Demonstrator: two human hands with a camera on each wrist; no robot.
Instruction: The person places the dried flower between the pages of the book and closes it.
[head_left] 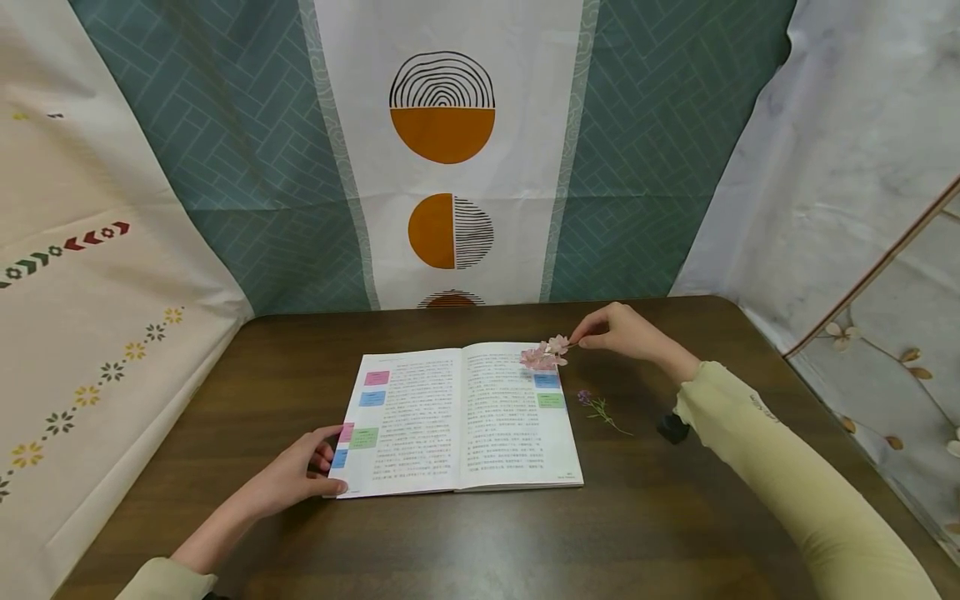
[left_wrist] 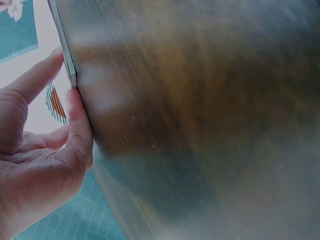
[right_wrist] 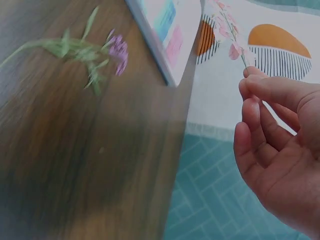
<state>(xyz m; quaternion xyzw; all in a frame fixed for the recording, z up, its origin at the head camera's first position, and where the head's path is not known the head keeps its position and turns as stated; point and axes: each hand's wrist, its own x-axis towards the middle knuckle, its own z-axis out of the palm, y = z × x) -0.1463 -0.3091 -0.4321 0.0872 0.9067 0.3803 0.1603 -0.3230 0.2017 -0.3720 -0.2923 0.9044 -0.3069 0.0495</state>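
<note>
An open book (head_left: 420,425) with printed pages and coloured sticky notes lies on the table. At its lower left corner my left hand (head_left: 292,471) grips the edge; the thumb tip rests on the page while other fingers curl at the side. My right hand (head_left: 618,332) pinches the thin stem of a pale pink flower sprig (head_left: 543,357) between thumb and forefinger. The blossoms hang over the right page's upper outer corner. Beside the book's right edge lies a purple flower (head_left: 600,408) with a green stem, also visible as a blurred purple bloom (right_wrist: 119,52) in the right wrist view.
The dark brown wooden table (head_left: 480,542) extends around the book. Behind it hangs a teal and white cloth (head_left: 517,242) with orange half circles. Patterned cloths hang left and right. A small black object (head_left: 672,428) is by the right wrist.
</note>
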